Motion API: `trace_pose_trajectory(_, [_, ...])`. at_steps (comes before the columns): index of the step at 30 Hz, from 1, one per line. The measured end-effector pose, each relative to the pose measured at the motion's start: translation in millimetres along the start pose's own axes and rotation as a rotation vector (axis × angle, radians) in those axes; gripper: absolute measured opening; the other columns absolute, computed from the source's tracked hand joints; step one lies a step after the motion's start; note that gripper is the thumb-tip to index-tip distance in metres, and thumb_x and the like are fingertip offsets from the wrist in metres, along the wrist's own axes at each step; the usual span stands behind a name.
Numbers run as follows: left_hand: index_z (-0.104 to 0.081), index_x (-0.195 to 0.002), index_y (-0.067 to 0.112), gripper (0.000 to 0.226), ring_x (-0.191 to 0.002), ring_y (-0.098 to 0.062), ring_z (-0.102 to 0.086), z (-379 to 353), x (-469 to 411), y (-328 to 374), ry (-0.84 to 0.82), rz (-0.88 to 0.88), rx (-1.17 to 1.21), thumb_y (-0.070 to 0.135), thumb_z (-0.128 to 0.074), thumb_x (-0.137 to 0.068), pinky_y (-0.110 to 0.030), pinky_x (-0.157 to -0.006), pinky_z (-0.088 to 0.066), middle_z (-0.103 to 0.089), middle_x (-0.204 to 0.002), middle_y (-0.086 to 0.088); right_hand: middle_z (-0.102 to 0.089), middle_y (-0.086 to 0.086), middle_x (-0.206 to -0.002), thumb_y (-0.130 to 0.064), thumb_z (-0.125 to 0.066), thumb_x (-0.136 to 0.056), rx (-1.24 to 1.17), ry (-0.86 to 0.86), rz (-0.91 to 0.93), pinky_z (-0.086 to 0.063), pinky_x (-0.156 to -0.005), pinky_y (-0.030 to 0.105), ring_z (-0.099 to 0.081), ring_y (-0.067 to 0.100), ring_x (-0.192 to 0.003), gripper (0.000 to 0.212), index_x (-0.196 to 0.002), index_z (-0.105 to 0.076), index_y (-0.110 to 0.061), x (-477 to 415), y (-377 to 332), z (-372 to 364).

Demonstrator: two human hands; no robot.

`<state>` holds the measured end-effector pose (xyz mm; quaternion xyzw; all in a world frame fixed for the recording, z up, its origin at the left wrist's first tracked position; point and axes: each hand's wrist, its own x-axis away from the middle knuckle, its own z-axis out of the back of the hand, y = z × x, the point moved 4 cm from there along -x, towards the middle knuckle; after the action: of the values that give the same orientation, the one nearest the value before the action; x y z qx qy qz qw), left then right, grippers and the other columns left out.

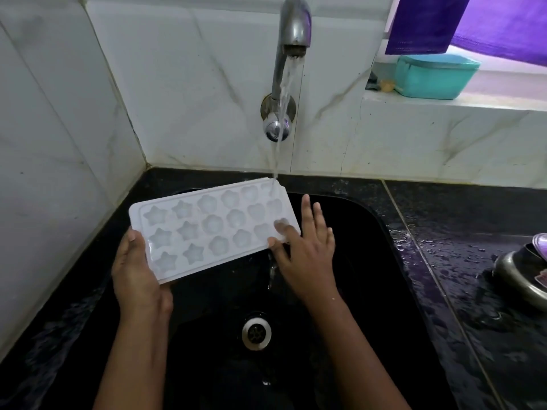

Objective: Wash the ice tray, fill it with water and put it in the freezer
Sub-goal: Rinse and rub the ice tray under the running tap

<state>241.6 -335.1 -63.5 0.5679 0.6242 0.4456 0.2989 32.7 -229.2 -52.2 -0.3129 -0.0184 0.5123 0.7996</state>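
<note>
Ice tray spans crosswise, cavities up; left hand grips it, right hand touches it, fingers straight.

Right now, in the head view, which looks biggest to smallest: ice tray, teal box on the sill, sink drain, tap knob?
1. ice tray
2. teal box, though it sits farther back
3. sink drain and tap knob look about alike; I won't rank them.

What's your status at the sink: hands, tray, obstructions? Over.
Left hand grips left end of white plastic ice tray. Right hand touches right end, fingers straight. Metal tap stream hits far right corner, above black sink.
</note>
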Motion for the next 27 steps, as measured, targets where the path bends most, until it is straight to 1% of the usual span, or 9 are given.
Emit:
trace_pose_trajectory(2, [-0.066,-0.110,0.021,0.022,-0.094,-0.017,-0.069,7,-4,2,0.024,0.001,0.014,0.027,-0.046,-0.101,-0.035,-0.077,-0.060,-0.069,-0.114,-0.005,0.013,-0.010,-0.157,-0.049,-0.040,-0.095,0.013,-0.041,0.022,0.005,-0.115,0.045,0.025,0.005,-0.138,0.042,-0.133,-0.049,-0.033,1,-5,-6])
trace_pose_trajectory(5, [-0.067,-0.103,0.024,0.019,-0.089,-0.017,-0.069,13,-9,5,0.022,0.006,0.018,0.028,-0.048,-0.100,-0.033,-0.069,-0.061,-0.071,-0.104,-0.001,0.008,-0.009,-0.159,-0.056,-0.046,-0.091,0.033,-0.047,0.000,0.008,-0.114,0.044,0.025,0.004,-0.138,0.038,-0.121,-0.055,-0.034,0,-1,-6])
trace_pose_trajectory(10, [-0.064,-0.118,0.019,0.026,-0.086,-0.015,-0.070,14,-12,4,-0.015,0.035,0.018,0.029,-0.047,-0.101,-0.033,-0.066,-0.061,-0.069,-0.110,-0.005,0.023,-0.009,-0.154,-0.066,-0.018,-0.082,0.100,-0.004,0.019,0.010,-0.112,0.046,0.030,0.007,-0.138,0.065,-0.131,-0.048,-0.035,4,-4,-11])
trace_pose_trajectory(12, [-0.065,-0.116,0.020,0.026,-0.088,-0.017,-0.070,17,-14,4,-0.010,0.034,0.021,0.030,-0.047,-0.101,-0.033,-0.066,-0.061,-0.069,-0.113,-0.007,0.019,-0.009,-0.154,-0.062,-0.020,-0.084,0.060,0.002,0.048,0.008,-0.112,0.045,0.027,0.008,-0.140,0.064,-0.132,-0.049,-0.032,5,-9,-15])
trace_pose_trajectory(16, [-0.060,-0.128,0.011,0.036,-0.093,-0.020,-0.069,18,-17,5,-0.013,0.042,0.047,0.029,-0.047,-0.100,-0.036,-0.071,-0.061,-0.066,-0.122,-0.013,0.003,-0.006,-0.160,-0.066,-0.029,-0.082,0.115,0.033,0.047,0.009,-0.112,0.044,0.020,0.008,-0.142,0.055,-0.115,-0.058,-0.033,2,-3,-8])
trace_pose_trajectory(18, [-0.062,-0.121,0.014,0.030,-0.087,-0.018,-0.070,13,-15,3,-0.049,0.046,0.032,0.029,-0.044,-0.102,-0.035,-0.067,-0.061,-0.069,-0.113,-0.009,0.006,-0.004,-0.160,-0.069,-0.025,-0.081,0.186,0.041,0.019,0.011,-0.111,0.046,0.022,0.011,-0.142,0.058,-0.114,-0.058,-0.034,2,1,-5])
trace_pose_trajectory(21, [-0.064,-0.111,0.022,0.024,-0.083,-0.015,-0.070,6,-11,0,-0.072,0.041,-0.001,0.029,-0.043,-0.102,-0.034,-0.065,-0.060,-0.070,-0.104,-0.003,0.022,-0.005,-0.155,-0.065,-0.015,-0.083,0.224,-0.003,0.005,0.013,-0.110,0.049,0.031,0.011,-0.139,0.064,-0.128,-0.049,-0.035,5,1,-11])
trace_pose_trajectory(23, [-0.063,-0.114,0.021,0.025,-0.090,-0.018,-0.069,5,-10,0,-0.061,0.042,-0.014,0.029,-0.043,-0.102,-0.035,-0.070,-0.060,-0.069,-0.110,-0.005,0.022,-0.006,-0.154,-0.059,-0.019,-0.087,0.199,-0.012,0.026,0.011,-0.111,0.050,0.032,0.011,-0.138,0.062,-0.134,-0.047,-0.031,5,-1,-16])
trace_pose_trajectory(27, [-0.062,-0.120,0.019,0.028,-0.101,-0.024,-0.067,7,-10,-1,-0.023,0.047,-0.012,0.030,-0.045,-0.102,-0.038,-0.078,-0.059,-0.067,-0.120,-0.009,0.015,-0.007,-0.156,-0.057,-0.034,-0.087,0.136,0.000,0.053,0.005,-0.112,0.051,0.026,0.010,-0.141,0.051,-0.123,-0.057,-0.029,2,3,-15])
